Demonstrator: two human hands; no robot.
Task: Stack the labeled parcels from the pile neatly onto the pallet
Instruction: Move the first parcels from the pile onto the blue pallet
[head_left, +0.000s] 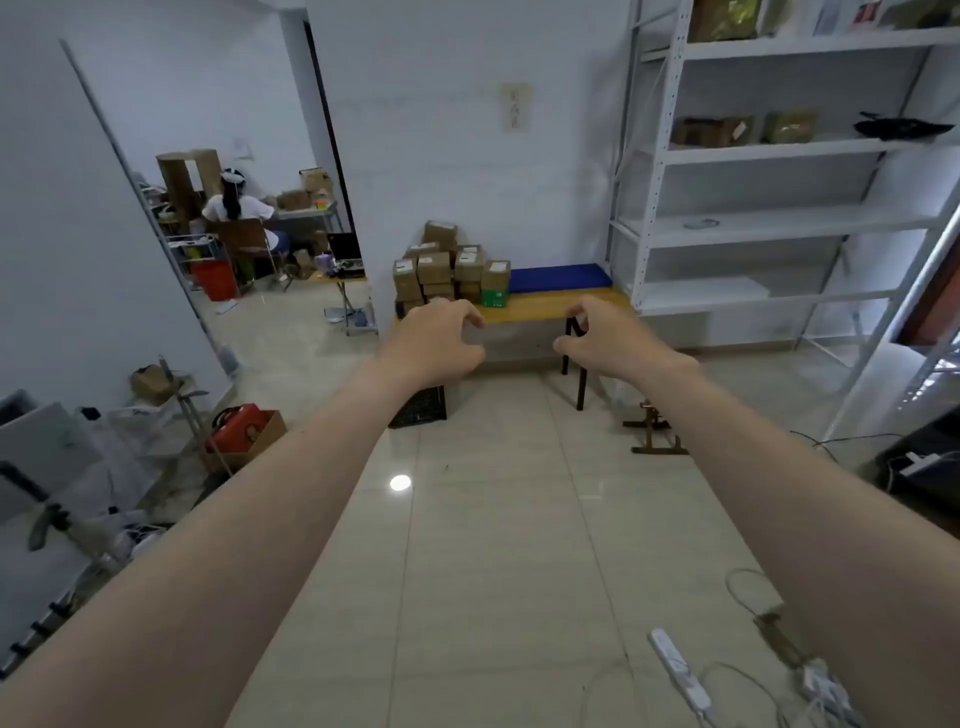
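A pile of several brown cardboard parcels (447, 267) with white labels stands on the left end of a wooden table (540, 306) against the far wall. A flat blue pallet (560, 277) lies on the table just right of the pile. Both my arms stretch forward. My left hand (441, 340) and my right hand (602, 335) hover in the air well short of the table, fingers loosely curled, holding nothing. One green-bottomed box (495, 296) sits at the pile's right edge.
White metal shelving (779, 156) with a few boxes fills the right side. A black crate (420, 408) sits under the table's left end. Clutter and a red box (239, 428) lie at the left. A power strip (680, 670) and cables lie on the tiled floor. A person sits in the far room (236, 205).
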